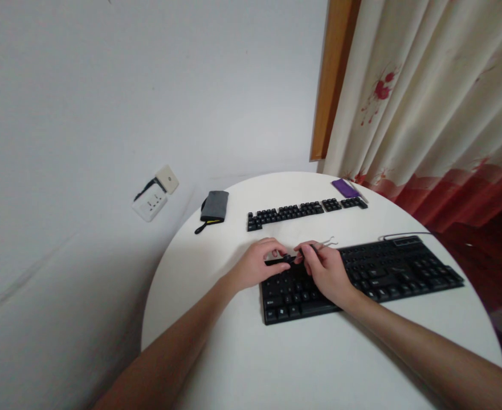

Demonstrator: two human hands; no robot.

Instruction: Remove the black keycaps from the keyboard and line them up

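Observation:
A black keyboard (387, 273) lies across the round white table (276, 353). My left hand (257, 265) rests at the keyboard's upper left corner, its fingers pinched on a small black keycap (285, 259). My right hand (325, 267) sits over the left part of the keys, closed on a wire keycap puller (328, 242) whose loops stick out behind the fingers. The two hands meet fingertip to fingertip above the top key row.
Rows of loose black keycaps (304, 210) lie behind the keyboard. A grey pouch (213, 208) sits at the table's back left, a purple flat thing (345, 188) at the back right. A wall socket (154, 196) is on the wall; curtains (439, 102) hang to the right.

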